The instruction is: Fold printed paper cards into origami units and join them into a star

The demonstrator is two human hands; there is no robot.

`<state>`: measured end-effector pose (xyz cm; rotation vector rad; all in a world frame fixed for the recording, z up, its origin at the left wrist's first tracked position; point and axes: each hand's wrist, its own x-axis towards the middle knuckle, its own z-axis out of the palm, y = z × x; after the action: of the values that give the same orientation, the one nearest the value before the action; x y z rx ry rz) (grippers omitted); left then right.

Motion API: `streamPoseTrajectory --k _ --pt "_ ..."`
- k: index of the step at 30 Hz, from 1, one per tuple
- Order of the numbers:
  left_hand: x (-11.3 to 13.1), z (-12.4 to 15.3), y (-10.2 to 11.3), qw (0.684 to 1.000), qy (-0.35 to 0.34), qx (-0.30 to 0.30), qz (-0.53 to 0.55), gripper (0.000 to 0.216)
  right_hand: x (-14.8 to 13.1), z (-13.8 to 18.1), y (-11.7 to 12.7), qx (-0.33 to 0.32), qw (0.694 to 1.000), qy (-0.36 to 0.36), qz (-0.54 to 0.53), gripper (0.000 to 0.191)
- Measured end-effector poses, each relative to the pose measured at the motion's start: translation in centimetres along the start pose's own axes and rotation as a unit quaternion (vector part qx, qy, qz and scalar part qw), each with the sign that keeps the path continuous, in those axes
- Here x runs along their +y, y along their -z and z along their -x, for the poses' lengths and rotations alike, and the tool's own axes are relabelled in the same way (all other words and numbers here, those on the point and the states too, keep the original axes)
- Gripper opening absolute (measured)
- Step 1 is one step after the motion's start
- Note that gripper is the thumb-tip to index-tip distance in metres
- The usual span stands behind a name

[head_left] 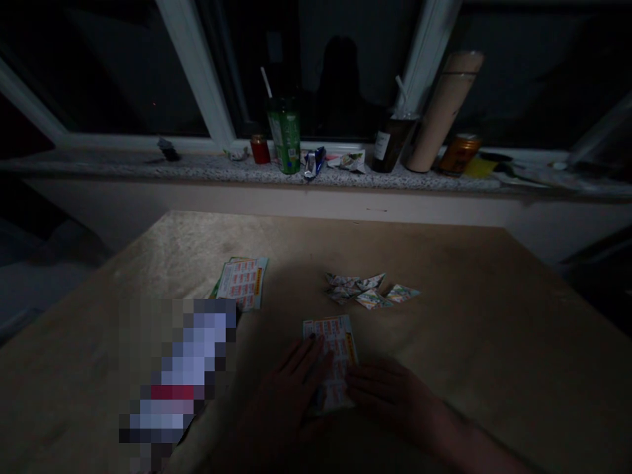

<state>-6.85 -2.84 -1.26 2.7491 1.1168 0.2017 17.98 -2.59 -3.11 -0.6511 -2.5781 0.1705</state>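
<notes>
A printed paper sheet (334,355) lies flat on the brown table (474,342) in front of me. My left hand (289,388) rests on the sheet's left edge with fingers stretched out flat. My right hand (390,394) lies on the sheet's lower right part, fingers flat and pointing left. Beyond the sheet sit several small folded paper pieces (368,289). A stack of similar printed sheets (241,282) lies to the left. The scene is very dark.
A blurred-out oblong object (178,378) lies on the table at the left. The stone windowsill (148,164) behind holds a green cup with a straw (285,135), a small red can (259,149), a dark bottle (388,141), a tall beige tube (442,112), an orange tin (459,153) and wrappers.
</notes>
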Motion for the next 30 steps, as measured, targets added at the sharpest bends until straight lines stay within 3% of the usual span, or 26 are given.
streamPoseTrajectory --k 9,15,24,30 --pt "1.8 -2.1 -0.7 0.998 -0.056 -0.029 0.012 0.072 -1.2 2.8 1.9 0.025 0.998 -0.064 -0.003 0.023" --pt "2.9 -3.7 0.3 0.994 -0.077 -0.071 0.0 0.068 -1.4 4.4 1.9 0.036 0.996 -0.084 -0.001 0.023" --pt "2.3 -5.0 0.9 0.994 -0.086 -0.066 -0.007 0.061 -0.6 2.8 4.7 -0.022 0.991 -0.123 -0.048 0.024" --pt "1.8 -5.1 0.6 0.994 -0.099 -0.046 0.008 0.056 0.5 2.0 4.2 -0.026 0.987 -0.141 -0.077 0.026"
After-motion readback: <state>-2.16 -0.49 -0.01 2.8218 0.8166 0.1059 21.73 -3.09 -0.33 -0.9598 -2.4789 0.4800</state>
